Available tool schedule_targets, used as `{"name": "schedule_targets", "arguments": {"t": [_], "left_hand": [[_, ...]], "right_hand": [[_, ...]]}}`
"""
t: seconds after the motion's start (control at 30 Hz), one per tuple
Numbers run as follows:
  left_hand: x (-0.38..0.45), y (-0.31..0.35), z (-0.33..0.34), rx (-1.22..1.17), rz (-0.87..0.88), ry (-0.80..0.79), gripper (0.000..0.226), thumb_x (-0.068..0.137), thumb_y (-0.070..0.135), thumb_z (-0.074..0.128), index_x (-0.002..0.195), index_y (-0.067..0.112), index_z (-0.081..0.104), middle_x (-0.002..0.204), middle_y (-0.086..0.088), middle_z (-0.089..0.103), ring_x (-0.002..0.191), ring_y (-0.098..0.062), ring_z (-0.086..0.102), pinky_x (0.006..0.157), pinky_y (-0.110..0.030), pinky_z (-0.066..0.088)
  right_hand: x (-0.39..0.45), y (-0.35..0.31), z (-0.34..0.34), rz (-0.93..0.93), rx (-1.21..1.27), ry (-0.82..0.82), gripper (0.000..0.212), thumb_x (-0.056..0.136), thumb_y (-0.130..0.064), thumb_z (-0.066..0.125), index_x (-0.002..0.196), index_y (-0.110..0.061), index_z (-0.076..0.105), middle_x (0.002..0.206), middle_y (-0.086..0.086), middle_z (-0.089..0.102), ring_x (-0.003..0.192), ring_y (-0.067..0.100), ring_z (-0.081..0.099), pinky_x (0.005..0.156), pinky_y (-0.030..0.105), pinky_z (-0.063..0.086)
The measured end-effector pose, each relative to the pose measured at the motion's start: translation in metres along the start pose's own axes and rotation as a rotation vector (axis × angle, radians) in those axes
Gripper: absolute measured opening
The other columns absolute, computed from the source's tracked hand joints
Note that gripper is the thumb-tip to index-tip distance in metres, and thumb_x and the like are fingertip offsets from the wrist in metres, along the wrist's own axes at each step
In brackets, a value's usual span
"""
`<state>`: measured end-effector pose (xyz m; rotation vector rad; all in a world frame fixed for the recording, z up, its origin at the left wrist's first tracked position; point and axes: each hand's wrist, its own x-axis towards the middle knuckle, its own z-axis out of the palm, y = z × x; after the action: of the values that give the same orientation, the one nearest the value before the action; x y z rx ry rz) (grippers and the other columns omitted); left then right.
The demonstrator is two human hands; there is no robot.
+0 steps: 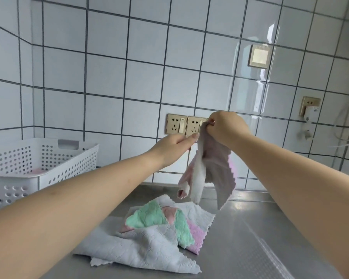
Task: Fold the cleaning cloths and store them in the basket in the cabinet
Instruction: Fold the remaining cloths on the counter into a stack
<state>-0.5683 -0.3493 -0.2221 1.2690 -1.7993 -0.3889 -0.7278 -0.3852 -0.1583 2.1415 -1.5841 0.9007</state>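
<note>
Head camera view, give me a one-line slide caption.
Both hands, left hand and right hand, lift a pink-grey cloth above the cloth pile.

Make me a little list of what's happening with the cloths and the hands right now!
held cloth: pink-grey cloth, hanging crumpled in the air
right hand: pinching the cloth's top
left hand: fingertips at the cloth's top edge
pile: grey, green and pink cloths, unfolded on the steel counter
basket: white, on the counter at left, something pink inside

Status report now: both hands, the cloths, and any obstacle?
Left hand and right hand pinch the mauve cloth aloft. Unfolded cloth pile on steel counter. White basket at left, nothing blocking.
</note>
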Motion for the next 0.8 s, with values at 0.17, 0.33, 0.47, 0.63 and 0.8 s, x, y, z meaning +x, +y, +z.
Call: {"name": "schedule_targets", "arguments": {"t": [0.17,0.33,0.47,0.63,0.8], "left_hand": [[0.002,0.007,-0.01,0.363,0.012,-0.032,0.022,0.083,0.031,0.061,0.093,0.012,0.059,0.092,-0.002,0.059,0.091,-0.023,0.058,0.068,-0.029,0.043],[0.016,-0.01,-0.046,0.413,0.006,0.205,0.011,0.086,0.015,0.054,0.092,0.02,0.062,0.098,0.0,0.063,0.093,-0.021,0.057,0.079,-0.03,0.046],[0.028,-0.018,-0.068,0.899,0.078,0.132,0.019,0.093,0.016,0.047,0.102,0.014,0.064,0.103,-0.007,0.063,0.093,-0.029,0.059,0.067,-0.028,0.037],[0.037,-0.024,-0.095,1.023,0.194,0.255,0.014,0.092,0.014,0.048,0.098,0.015,0.06,0.094,-0.004,0.057,0.085,-0.028,0.056,0.061,-0.028,0.032],[0.027,-0.024,-0.108,0.838,0.142,0.313,0.021,0.094,0.013,0.047,0.103,0.018,0.066,0.101,-0.004,0.059,0.092,-0.028,0.057,0.074,-0.034,0.047]], "right_hand": [[0.009,-0.01,-0.004,-0.008,-0.062,-0.013,0.021,0.083,-0.017,0.048,0.093,-0.016,0.067,0.091,0.009,0.065,0.078,0.03,0.054,0.062,0.028,0.038],[0.017,0.0,-0.005,0.0,-0.129,-0.114,0.029,0.076,-0.005,0.047,0.094,-0.014,0.067,0.095,0.008,0.066,0.083,0.031,0.058,0.059,0.025,0.036],[0.019,0.002,0.002,0.02,-0.125,-0.176,0.03,0.07,0.0,0.045,0.087,-0.012,0.066,0.089,0.009,0.064,0.077,0.03,0.057,0.057,0.025,0.036],[0.018,0.0,0.003,0.019,-0.208,-0.113,0.033,0.074,0.002,0.048,0.095,-0.014,0.066,0.09,0.008,0.061,0.078,0.03,0.054,0.063,0.028,0.038],[0.015,-0.001,-0.003,-0.034,-0.17,-0.004,0.029,0.08,-0.003,0.045,0.097,-0.015,0.065,0.091,0.009,0.064,0.082,0.03,0.056,0.064,0.028,0.039]]}}
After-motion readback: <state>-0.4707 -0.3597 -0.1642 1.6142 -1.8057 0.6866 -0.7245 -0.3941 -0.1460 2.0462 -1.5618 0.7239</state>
